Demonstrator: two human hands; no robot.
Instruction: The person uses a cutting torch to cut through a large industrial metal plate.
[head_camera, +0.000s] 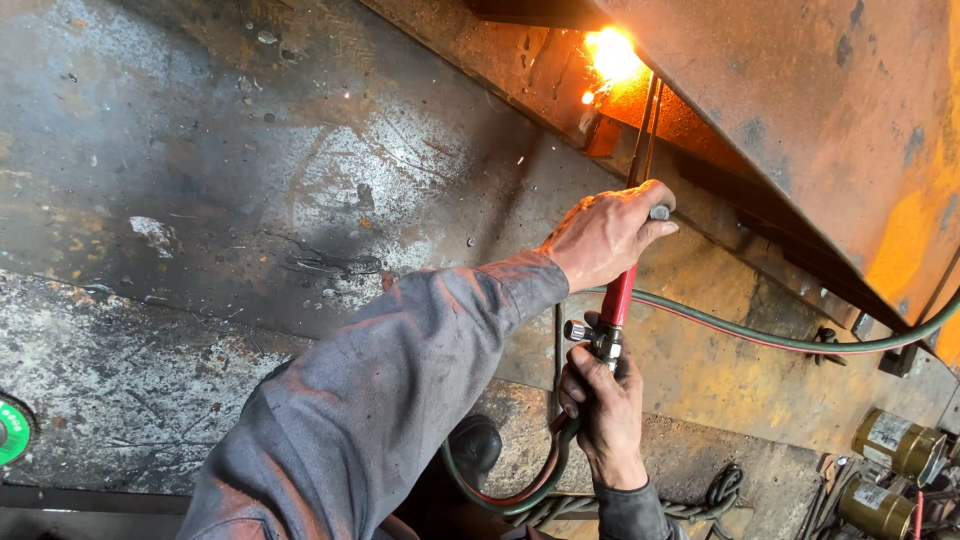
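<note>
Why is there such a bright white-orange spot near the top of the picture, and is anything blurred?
Head view: the flame at the torch tip is overexposed, a blown-out glow tinting the rusty steel plate orange; the left hand and right hand look sharp; the brass cylinders sit dim at the lower right corner.

A long gas cutting torch with a red grip and silver valve block (615, 305) stood nearly upright, its thin dark tubes running up to the tip. There a bright yellow-orange flame (612, 52) burned against the rusty orange steel plate (800, 90) slanting overhead. A paired green and red rubber hose (780, 340) left the torch's lower end, looped downward and trailed off right.
</note>
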